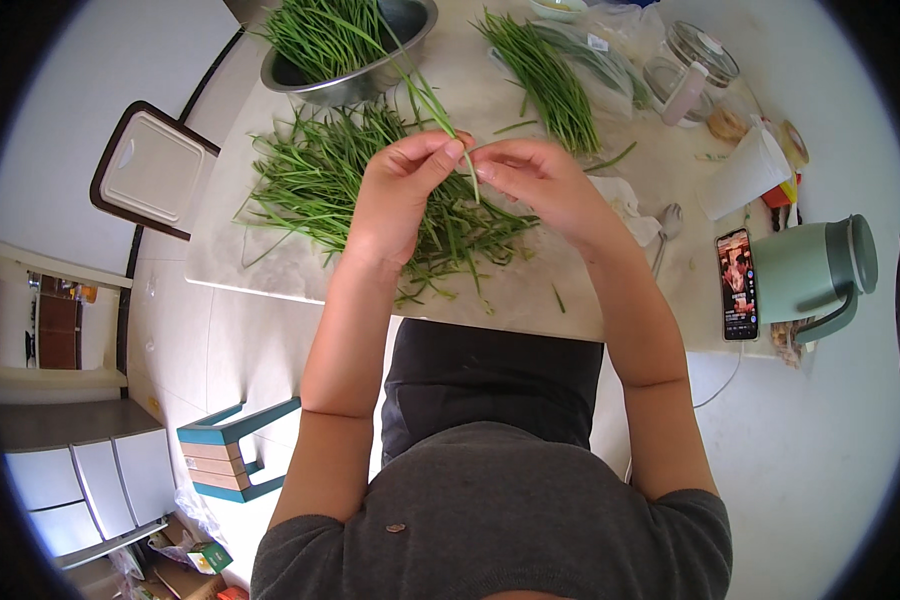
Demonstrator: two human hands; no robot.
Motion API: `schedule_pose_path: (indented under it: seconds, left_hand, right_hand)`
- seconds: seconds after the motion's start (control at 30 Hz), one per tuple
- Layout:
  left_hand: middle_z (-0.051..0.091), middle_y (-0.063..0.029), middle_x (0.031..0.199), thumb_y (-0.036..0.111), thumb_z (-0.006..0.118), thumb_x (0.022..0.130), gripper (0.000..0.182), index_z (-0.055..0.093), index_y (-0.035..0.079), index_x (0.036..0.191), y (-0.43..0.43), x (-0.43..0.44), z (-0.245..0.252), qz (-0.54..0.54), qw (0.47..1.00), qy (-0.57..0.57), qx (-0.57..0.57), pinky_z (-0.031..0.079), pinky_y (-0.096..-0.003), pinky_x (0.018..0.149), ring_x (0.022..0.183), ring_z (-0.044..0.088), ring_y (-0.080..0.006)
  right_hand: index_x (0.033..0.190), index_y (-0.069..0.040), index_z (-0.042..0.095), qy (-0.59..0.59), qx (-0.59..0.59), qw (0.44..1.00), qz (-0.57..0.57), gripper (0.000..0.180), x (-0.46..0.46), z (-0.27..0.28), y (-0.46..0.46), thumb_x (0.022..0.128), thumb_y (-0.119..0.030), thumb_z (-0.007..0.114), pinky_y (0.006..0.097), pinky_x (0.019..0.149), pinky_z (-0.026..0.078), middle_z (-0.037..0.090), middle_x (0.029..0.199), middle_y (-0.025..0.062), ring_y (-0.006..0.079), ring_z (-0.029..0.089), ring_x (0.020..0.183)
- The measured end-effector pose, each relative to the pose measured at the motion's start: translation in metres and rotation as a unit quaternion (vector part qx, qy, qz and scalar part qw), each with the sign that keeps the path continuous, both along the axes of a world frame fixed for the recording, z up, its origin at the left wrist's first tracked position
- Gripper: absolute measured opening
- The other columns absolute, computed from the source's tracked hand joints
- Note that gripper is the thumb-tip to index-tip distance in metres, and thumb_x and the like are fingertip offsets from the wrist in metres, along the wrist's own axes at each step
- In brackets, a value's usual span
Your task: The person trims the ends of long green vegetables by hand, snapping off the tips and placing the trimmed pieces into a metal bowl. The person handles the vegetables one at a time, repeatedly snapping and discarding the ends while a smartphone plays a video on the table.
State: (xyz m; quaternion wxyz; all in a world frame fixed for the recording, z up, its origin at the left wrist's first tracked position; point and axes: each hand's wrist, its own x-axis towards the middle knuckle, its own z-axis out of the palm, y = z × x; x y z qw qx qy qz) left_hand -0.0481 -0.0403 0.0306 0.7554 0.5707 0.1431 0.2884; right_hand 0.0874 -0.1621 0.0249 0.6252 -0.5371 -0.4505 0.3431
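My left hand (412,172) pinches a few long green chive stalks (436,106) between thumb and forefinger, their pale ends hanging down. Close beside it, the fingertips of my right hand (536,176) meet at the stalk ends; whether they grip a piece is too small to tell. Under both hands spreads a loose heap of green chive leaves (307,180) on the pale table (285,281). Beyond it a steel basin (345,94) holds a bunch of chives (322,41). Another neat bundle of chives (547,90) lies at the far right of the heap.
On the right are a crumpled tissue (622,206), a metal spoon (669,223), a white paper cup (746,169), a glass pot (686,79) and a plastic bag (607,64). A lit phone (736,285) leans against a green jug (795,270). A chair (154,169) stands left.
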Motion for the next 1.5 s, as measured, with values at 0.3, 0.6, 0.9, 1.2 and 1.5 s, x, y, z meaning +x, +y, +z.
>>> schedule_pose_path:
  seconds: [0.3,0.6,0.9,1.2,1.5]
  left_hand:
    - [0.068,-0.0028,0.094,0.014,0.065,0.090,0.016,0.069,0.001,0.100,-0.007,0.005,-0.004,-0.030,0.999,-0.018,-0.037,0.044,-0.0261,0.088,0.090,0.059,-0.0101]
    - [0.067,-0.0028,0.104,0.016,0.069,0.088,0.010,0.069,0.008,0.094,0.000,0.007,-0.012,0.082,0.996,-0.004,-0.033,0.044,-0.0254,0.077,0.086,0.056,-0.0085]
    - [0.065,-0.0009,0.112,0.020,0.067,0.089,0.013,0.070,0.010,0.096,-0.006,0.003,-0.009,0.006,0.999,-0.028,-0.038,0.041,-0.0290,0.085,0.093,0.056,-0.0106]
    - [0.068,-0.0028,0.094,0.012,0.069,0.087,0.014,0.070,0.003,0.098,-0.013,0.007,-0.009,0.022,0.997,-0.037,-0.067,0.044,-0.0267,0.087,0.090,0.058,-0.0107]
    - [0.068,-0.0048,0.099,0.011,0.070,0.086,0.015,0.070,0.001,0.097,-0.009,0.009,-0.019,0.069,0.995,-0.047,-0.060,0.044,-0.0267,0.088,0.092,0.059,-0.0115]
  right_hand:
    - [0.101,-0.005,0.069,0.170,-0.082,0.981,0.046,0.026,0.004,-0.001,0.001,0.088,-0.027,0.068,0.0192,0.060,0.035,0.055,0.078,-0.0058,0.0046,0.046,0.070]
    - [0.103,-0.003,0.066,0.061,-0.099,0.993,0.009,0.022,0.008,-0.010,0.003,0.090,-0.020,0.066,0.0211,0.071,0.041,0.060,0.087,-0.0033,0.0059,0.050,0.079]
    - [0.108,-0.005,0.065,0.187,-0.042,0.979,0.066,0.028,0.001,-0.002,0.003,0.093,-0.028,0.061,0.0190,0.075,0.041,0.056,0.087,-0.0058,0.0049,0.048,0.080]
    - [0.100,-0.004,0.067,0.189,-0.064,0.979,0.028,0.024,0.004,-0.008,0.003,0.090,-0.025,0.067,0.0189,0.071,0.040,0.057,0.083,-0.0053,0.0043,0.049,0.076]
    - [0.097,-0.004,0.065,0.049,-0.031,0.998,-0.013,0.016,0.002,-0.010,0.006,0.092,-0.019,0.063,0.0219,0.074,0.039,0.056,0.082,-0.0054,0.0049,0.047,0.078]
